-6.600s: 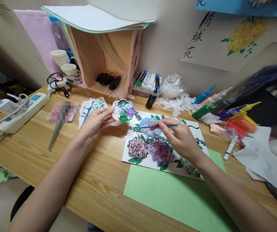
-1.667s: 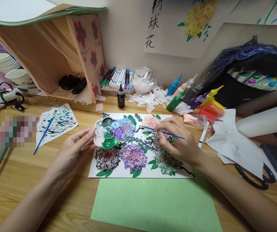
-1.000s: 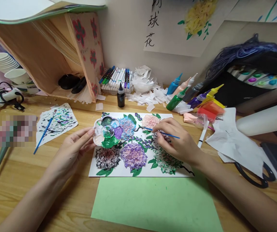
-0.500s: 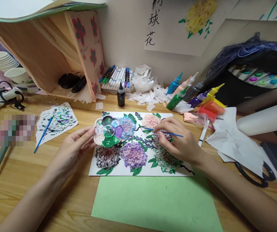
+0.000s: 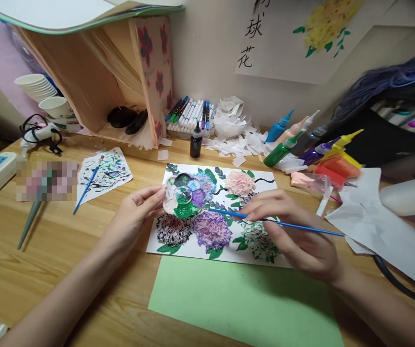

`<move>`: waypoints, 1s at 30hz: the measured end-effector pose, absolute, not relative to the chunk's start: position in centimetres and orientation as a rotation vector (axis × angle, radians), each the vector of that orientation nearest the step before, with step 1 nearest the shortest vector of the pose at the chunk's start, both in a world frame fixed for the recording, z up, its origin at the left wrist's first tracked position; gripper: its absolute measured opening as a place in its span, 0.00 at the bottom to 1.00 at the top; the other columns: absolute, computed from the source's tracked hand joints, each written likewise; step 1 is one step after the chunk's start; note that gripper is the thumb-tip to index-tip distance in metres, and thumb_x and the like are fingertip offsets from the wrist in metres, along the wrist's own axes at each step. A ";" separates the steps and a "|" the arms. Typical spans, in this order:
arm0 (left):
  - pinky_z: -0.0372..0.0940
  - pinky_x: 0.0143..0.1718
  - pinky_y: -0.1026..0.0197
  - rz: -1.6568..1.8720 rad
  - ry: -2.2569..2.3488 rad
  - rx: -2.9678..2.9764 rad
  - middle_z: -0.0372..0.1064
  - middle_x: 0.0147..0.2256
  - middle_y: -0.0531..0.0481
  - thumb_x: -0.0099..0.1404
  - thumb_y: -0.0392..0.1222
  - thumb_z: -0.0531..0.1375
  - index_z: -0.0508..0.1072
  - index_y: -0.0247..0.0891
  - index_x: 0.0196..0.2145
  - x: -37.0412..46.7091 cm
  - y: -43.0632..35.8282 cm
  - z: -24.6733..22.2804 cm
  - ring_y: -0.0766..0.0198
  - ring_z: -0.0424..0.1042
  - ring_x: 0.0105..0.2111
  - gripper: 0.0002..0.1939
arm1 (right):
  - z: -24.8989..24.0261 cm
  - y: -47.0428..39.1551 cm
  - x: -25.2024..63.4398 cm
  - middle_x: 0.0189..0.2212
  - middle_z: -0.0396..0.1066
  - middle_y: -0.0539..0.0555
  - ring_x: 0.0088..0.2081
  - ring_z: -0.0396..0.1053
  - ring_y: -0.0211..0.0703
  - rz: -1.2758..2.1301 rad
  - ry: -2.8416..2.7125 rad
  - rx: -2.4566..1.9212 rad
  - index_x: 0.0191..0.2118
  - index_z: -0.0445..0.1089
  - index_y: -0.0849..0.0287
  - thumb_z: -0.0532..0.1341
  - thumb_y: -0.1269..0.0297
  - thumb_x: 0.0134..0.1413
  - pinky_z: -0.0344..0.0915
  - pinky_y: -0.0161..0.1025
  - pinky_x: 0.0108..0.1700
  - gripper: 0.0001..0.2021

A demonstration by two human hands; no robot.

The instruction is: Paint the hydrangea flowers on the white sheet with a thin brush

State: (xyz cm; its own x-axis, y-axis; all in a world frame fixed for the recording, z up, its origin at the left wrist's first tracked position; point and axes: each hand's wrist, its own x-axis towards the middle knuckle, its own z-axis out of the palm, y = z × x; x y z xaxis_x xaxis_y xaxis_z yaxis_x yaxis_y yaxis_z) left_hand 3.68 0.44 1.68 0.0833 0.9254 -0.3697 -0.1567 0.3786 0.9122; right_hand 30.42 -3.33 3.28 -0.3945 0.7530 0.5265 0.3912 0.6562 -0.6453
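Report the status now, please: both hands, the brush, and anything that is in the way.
Left hand grips palette. Right hand grips blue brush, tip at palette's green paint. Flower painting underneath; nothing between them.

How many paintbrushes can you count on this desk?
2. A blue paintbrush in the right hand, tip towards the palette; another paintbrush on the paint-smeared scrap paper. Clutter may hide more.

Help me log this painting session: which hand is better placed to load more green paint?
Right: the right hand grips the thin blue paintbrush, tip near the flower-shaped paint palette the left hand steadies.
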 end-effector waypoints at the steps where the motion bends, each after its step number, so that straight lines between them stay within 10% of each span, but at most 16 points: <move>1: 0.67 0.32 0.72 0.958 1.209 0.841 0.77 0.34 0.47 0.51 0.46 0.69 0.79 0.37 0.35 3.7 0.4 1.6 0.69 0.73 0.29 0.14 | 3.2 -3.3 30.3 0.33 0.73 0.53 0.38 0.70 0.44 0.534 -2.041 -0.888 0.41 0.68 0.54 0.54 0.73 0.55 0.69 0.42 0.38 0.11; 30: 0.68 0.32 0.73 0.963 1.235 0.924 0.77 0.35 0.49 0.54 0.46 0.67 0.79 0.41 0.38 3.0 0.9 1.3 0.70 0.73 0.29 0.14 | 0.4 0.3 34.0 0.29 0.69 0.51 0.33 0.67 0.43 0.310 -1.832 -1.286 0.31 0.68 0.55 0.53 0.68 0.57 0.62 0.43 0.37 0.08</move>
State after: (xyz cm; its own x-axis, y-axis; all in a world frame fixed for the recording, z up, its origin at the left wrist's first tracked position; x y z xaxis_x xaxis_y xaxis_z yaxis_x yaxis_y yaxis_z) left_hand 2.96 0.91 1.27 0.0768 0.9431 -0.3236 -0.0839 0.3296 0.9404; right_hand 33.98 0.29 0.36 -0.1063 0.8607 0.4978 0.6488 0.4394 -0.6213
